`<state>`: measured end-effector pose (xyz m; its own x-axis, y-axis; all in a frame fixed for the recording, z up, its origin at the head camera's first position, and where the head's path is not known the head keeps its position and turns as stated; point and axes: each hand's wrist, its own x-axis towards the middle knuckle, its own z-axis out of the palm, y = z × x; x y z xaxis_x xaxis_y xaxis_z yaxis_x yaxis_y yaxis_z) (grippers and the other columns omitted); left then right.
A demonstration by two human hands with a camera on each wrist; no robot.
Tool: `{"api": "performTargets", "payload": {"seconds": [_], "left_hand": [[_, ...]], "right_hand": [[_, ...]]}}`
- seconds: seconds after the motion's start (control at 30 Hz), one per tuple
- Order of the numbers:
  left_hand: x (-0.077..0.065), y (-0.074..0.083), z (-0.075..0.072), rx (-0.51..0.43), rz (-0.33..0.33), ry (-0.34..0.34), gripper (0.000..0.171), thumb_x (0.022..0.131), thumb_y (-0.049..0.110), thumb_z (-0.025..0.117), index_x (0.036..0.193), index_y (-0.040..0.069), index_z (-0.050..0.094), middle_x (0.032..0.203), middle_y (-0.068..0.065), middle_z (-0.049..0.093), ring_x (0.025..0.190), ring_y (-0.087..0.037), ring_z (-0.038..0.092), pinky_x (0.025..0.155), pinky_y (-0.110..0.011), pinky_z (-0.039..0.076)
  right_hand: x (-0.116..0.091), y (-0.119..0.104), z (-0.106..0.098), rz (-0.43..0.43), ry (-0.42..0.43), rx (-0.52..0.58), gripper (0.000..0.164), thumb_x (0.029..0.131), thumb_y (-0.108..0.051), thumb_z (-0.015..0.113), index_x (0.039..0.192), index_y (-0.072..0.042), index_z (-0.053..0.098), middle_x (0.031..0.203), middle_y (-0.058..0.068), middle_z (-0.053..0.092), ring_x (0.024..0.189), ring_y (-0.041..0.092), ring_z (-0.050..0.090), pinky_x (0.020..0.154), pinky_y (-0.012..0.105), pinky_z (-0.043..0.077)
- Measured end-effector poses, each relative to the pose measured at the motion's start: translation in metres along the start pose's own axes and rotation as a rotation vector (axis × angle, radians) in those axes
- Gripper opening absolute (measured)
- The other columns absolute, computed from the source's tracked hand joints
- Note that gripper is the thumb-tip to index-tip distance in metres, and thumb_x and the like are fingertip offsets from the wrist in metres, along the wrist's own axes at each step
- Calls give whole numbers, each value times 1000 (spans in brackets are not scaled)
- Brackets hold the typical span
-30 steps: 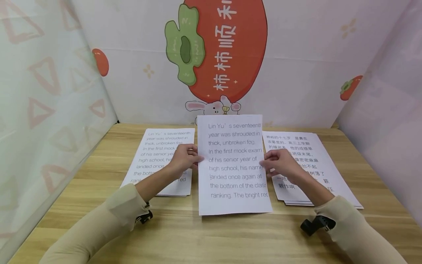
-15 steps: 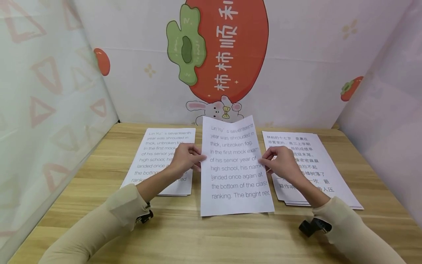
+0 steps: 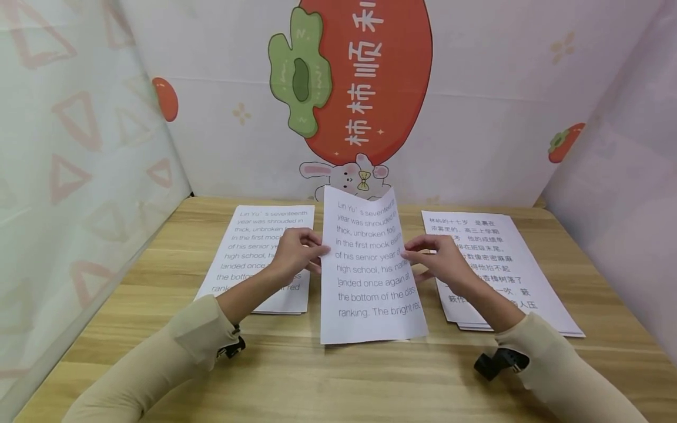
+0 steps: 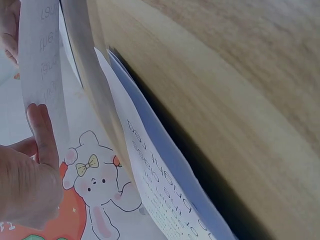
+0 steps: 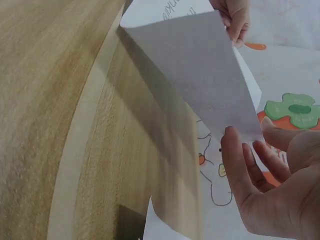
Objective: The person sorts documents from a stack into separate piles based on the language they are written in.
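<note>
A printed sheet of paper point(image 3: 365, 276) with large English text stands raised over the middle of the table, bowed along its length. My left hand point(image 3: 297, 254) pinches its left edge between thumb and fingers. At the opposite edge, my right hand point(image 3: 443, 261) pinches the paper with the thumb in front. The right wrist view shows the blank back of the sheet point(image 5: 200, 70), with the right fingers point(image 5: 235, 160) behind it. In the left wrist view, the left fingers point(image 4: 42, 130) lie against the back of the paper.
On the left lies a stack of English-printed sheets point(image 3: 275, 299), partly behind the left forearm. A stack of Chinese-printed sheets point(image 3: 534, 282), its edges uneven, lies on the right. The wooden table point(image 3: 349, 382) meets a patterned backdrop point(image 3: 476, 147) at the rear.
The sheet has gone from nearly flat to bowed. My right hand has moved left with its edge, narrowing the sheet. The left hand has barely moved.
</note>
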<state>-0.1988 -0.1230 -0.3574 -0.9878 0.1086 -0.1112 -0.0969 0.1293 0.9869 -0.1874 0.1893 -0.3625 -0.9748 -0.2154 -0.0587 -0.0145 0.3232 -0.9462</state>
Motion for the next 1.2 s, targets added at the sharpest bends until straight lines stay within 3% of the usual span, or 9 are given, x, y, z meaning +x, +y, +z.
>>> {"api": "performTargets", "payload": {"seconds": [0.27,0.5,0.67,0.87,1.0,1.2], "left_hand": [[-2,0,-6,-11,-7,-4,15,91,-7,74,98,-9,61,80,-9,62,60,-17,68,52,-29,62],[-1,-3,-13,-16,9,-17,14,90,-6,75,96,-7,62,79,-7,64,61,-17,67,53,-29,62],[-2,-1,-19,4,-13,-4,14,91,-5,75,96,-7,63,79,-7,65,63,-17,69,55,-31,64],[-3,2,-28,15,-13,15,12,93,-4,72,99,-8,62,79,-6,65,65,-17,70,58,-32,64],[-3,1,-36,21,-9,26,13,94,-4,71,101,-8,62,81,-6,66,66,-16,70,60,-31,65],[-3,0,-52,54,-20,56,15,95,-1,71,104,-8,62,83,-6,69,69,-16,70,61,-30,64]], "right_hand": [[1,2,0,87,-137,185,39,106,-13,61,135,12,53,122,15,65,101,21,71,86,37,64],[5,2,8,138,-143,201,56,100,-13,70,147,5,45,124,19,69,99,25,73,85,38,64],[8,-1,11,164,-106,178,63,98,-12,72,150,7,41,124,23,69,94,24,73,83,35,64],[12,-2,13,168,-113,176,60,99,-11,71,148,10,42,117,19,71,93,21,73,82,36,65],[13,-2,15,159,-119,182,49,100,-8,66,141,14,48,116,17,71,94,21,72,83,38,65],[20,-4,20,128,-101,161,35,98,0,64,129,13,58,102,10,75,86,17,72,72,31,64]]}}
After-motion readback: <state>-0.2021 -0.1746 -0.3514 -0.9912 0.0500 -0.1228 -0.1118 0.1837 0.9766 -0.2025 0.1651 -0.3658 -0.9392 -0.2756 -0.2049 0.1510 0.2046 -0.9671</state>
